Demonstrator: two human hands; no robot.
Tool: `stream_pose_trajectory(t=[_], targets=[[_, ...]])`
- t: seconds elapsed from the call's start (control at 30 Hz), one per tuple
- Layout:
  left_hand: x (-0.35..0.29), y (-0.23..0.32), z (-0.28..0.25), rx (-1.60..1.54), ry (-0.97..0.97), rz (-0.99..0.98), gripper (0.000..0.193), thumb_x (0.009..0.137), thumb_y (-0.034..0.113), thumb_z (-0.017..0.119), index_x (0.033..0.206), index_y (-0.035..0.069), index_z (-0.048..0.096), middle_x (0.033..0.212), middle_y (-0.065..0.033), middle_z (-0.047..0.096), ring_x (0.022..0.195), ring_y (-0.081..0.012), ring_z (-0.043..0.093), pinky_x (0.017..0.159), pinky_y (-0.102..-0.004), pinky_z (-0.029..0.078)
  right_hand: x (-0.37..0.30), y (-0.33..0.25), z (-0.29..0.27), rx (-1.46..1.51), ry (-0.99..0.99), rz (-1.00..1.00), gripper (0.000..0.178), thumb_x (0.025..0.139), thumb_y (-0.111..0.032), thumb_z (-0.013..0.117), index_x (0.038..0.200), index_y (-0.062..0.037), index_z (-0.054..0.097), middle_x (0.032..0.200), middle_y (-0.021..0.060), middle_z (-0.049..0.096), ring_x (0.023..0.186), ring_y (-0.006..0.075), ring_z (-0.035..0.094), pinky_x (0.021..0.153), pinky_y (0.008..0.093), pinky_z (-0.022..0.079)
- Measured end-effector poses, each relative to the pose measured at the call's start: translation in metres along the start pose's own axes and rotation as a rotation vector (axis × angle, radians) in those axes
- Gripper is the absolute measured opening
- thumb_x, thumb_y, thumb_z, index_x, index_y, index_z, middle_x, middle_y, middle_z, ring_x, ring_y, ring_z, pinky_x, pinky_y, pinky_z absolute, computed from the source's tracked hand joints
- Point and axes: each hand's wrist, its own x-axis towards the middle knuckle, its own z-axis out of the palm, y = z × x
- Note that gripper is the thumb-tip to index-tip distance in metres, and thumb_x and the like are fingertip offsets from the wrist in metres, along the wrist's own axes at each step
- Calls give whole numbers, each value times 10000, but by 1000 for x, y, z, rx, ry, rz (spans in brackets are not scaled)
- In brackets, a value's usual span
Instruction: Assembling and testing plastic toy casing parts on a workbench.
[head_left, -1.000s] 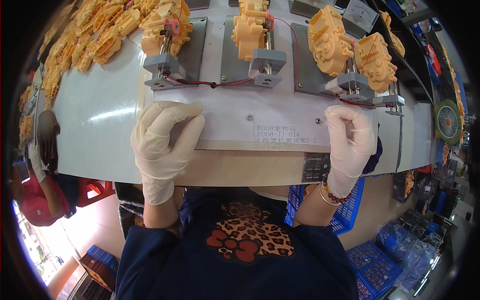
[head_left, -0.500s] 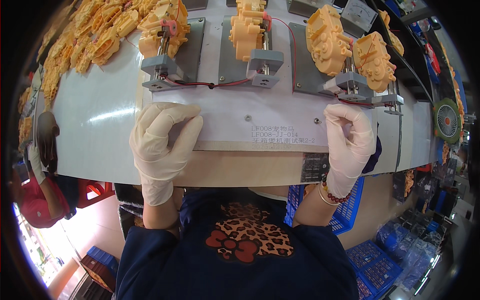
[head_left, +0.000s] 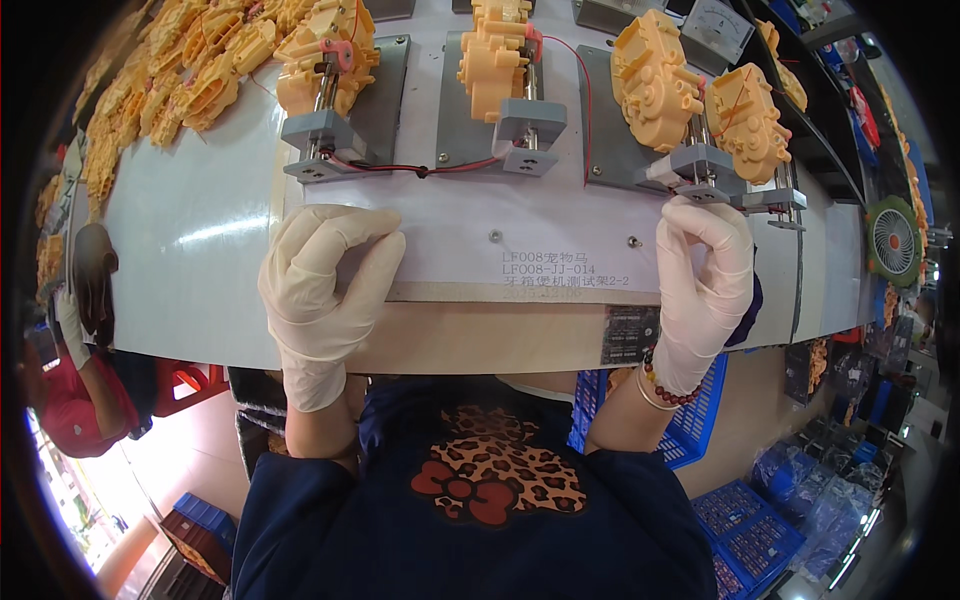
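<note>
My left hand, in a white glove, rests on the bench below the left test fixture. Its fingers are curled, the thumb tip lies close to the index finger, and I see nothing between them. Also gloved in white, my right hand is bent into a loop with its fingers closed. Its knuckles come up to the grey clamp block of the right fixture; whether they touch I cannot tell. Yellow-orange plastic gearbox housings sit on the grey fixtures, another gearbox at the middle one and one more gearbox at the left.
Many loose gearbox housings are heaped at the far left. An analog meter stands at the back right. Red and black wires run between the fixtures. Two screws show on the white sheet. A co-worker is at the left, a green fan at the right.
My right hand has shifted slightly right and up toward the right fixture's clamp block, its fingers still curled. My left hand has stayed in place.
</note>
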Motion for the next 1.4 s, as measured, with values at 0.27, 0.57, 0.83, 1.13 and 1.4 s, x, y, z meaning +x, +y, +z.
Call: stream_pose_trajectory(t=[0.27, 0.57, 0.83, 1.13, 1.4], targets=[[0, 0, 0, -13, -3, 2, 206, 681, -17, 769, 858, 78, 720, 807, -33, 666, 726, -188, 626, 642, -296, 488, -1, -2, -3, -80, -20, -98, 254, 634, 124, 786, 691, -95, 671, 914, 55, 522, 831, 174, 541, 697, 270, 460], [0, 0, 0, -5, -13, -11, 209, 680, -18, 772, 859, 75, 721, 808, -38, 665, 731, -192, 624, 646, -301, 488, -5, 5, -8, -16, 42, -55, 252, 629, 122, 785, 670, -85, 648, 794, 1, 452, 710, 134, 466, 613, 265, 375], [0, 1, -1, -16, -15, 0, 204, 685, -20, 767, 860, 72, 719, 809, -40, 665, 738, -195, 622, 656, -304, 488, 0, 6, -5, 172, -4, -116, 163, 760, 85, 724, 791, -47, 632, 823, 37, 547, 723, 136, 507, 664, 242, 424], [0, 1, 0, -17, 1, 0, 194, 684, -25, 765, 848, 65, 713, 799, -41, 663, 735, -194, 618, 657, -303, 484, -10, 9, -16, 238, -94, -32, 178, 805, 129, 635, 908, -11, 673, 683, 14, 568, 592, 101, 478, 619, 240, 421], [1, 2, 0, -33, -2, -12, 194, 684, -34, 759, 846, 60, 710, 795, -42, 662, 734, -195, 620, 651, -303, 485, -11, -3, -6, 142, 79, 151, 475, 778, 152, 671, 1219, -26, 691, 663, -107, 389, 584, 4, 287, 532, 189, 236]])
